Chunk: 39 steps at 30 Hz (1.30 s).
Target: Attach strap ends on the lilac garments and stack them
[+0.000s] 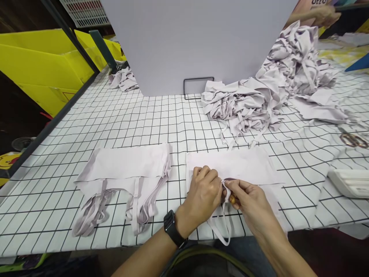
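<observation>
You are handling a fabric panel (245, 165), which is looking pale lilac and matte, spreading mostly flat with a straight far edge. A narrow strap (228, 194) of similar colour is looping down from your fingers. The panel is lying under your left grip (203, 192) and reaching beyond and to the right of it. Your right grip (250, 200) is pinching the strap between thumb and forefinger, just beside the left one. Your left fingers are curling over the panel, but their tips are hiding, so what they are holding cannot be told.

Left of your left grip, a stack of similar strapped pieces (129, 161) is resting on the worktop (161, 127), which is wearing a white cloth with black grid lines. Beyond your right grip, crumpled lilac fabric (245, 96) is piling up; farther right of it, scissors (354, 140) are lying. Ahead of both grips a grey board (190, 42) is standing, yellow boxes (34, 65) are sitting far left, and another person's hand (327, 16) is showing far right.
</observation>
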### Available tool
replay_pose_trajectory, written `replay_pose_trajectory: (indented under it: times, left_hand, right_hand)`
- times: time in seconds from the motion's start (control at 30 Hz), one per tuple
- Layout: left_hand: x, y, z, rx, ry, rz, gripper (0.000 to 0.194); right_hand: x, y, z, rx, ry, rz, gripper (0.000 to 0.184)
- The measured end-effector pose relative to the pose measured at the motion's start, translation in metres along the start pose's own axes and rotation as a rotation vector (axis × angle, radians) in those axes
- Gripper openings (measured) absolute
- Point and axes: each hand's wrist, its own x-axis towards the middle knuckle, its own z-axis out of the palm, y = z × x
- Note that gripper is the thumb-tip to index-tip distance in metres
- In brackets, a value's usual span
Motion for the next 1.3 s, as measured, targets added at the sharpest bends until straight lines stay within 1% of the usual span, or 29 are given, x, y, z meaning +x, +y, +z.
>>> replay_pose_trajectory:
  times: [0.17, 0.4, 0.57, 0.73, 0.83, 0.9, 0.97, 1.03, 1.1, 1.13, 1.17, 1.2, 1.23, 1.27, 1.3]
  left_hand:
    - [0.000, 0.000, 0.000, 0.002, 0.018, 0.004, 0.025]
    - [-0.001, 0.000, 0.000, 0.053, -0.024, 0.028, 0.026]
    - [-0.001, 0.000, 0.000, 0.078, -0.061, 0.060, 0.024]
    - [-0.001, -0.001, 0.000, 0.105, -0.125, 0.101, 0.024]
    - [0.000, -0.003, 0.002, 0.117, -0.116, 0.110, 0.024]
    - [0.001, -0.003, 0.002, 0.129, -0.120, 0.113, 0.024]
    - [0.000, -0.001, 0.000, 0.140, -0.134, 0.111, 0.024]
    - [-0.004, 0.002, -0.008, 0.140, -0.155, 0.091, 0.024]
    - [-0.012, 0.005, -0.021, 0.115, -0.172, 0.051, 0.018]
    - [-0.017, 0.005, -0.029, 0.089, -0.175, 0.026, 0.018]
    - [-0.022, 0.002, -0.036, 0.054, -0.167, -0.001, 0.024]
    - [-0.026, -0.002, -0.043, 0.016, -0.145, -0.032, 0.030]
    - [-0.027, -0.007, -0.049, -0.014, -0.110, -0.073, 0.032]
    - [-0.026, -0.014, -0.054, -0.024, -0.065, -0.124, 0.031]
    - [-0.022, -0.021, -0.057, -0.010, -0.023, -0.185, 0.027]
  right_hand:
    - [0.001, -0.001, 0.001, 0.027, 0.033, 0.006, 0.043]
    - [0.002, 0.003, 0.001, -0.011, 0.006, -0.028, 0.038]
    - [-0.001, 0.000, 0.002, -0.047, -0.041, -0.022, 0.043]
    - [0.000, -0.012, 0.002, -0.093, -0.129, 0.055, 0.055]
    - [0.003, -0.015, 0.003, -0.151, -0.169, 0.059, 0.055]
    - [0.004, -0.013, 0.003, -0.178, -0.189, 0.048, 0.054]
    - [0.001, -0.008, 0.001, -0.207, -0.195, 0.010, 0.052]
    - [-0.005, -0.002, -0.007, -0.304, -0.233, -0.073, 0.049]
    - [-0.010, 0.001, -0.022, -0.465, -0.300, -0.174, 0.044]
    - [-0.011, -0.001, -0.033, -0.542, -0.318, -0.224, 0.043]
    - [-0.009, -0.005, -0.044, -0.598, -0.302, -0.276, 0.043]
    - [-0.004, -0.012, -0.055, -0.644, -0.240, -0.332, 0.043]
    - [0.003, -0.021, -0.066, -0.691, -0.139, -0.387, 0.043]
    - [0.013, -0.032, -0.076, -0.726, -0.011, -0.442, 0.043]
    - [0.026, -0.043, -0.084, -0.799, 0.120, -0.470, 0.039]
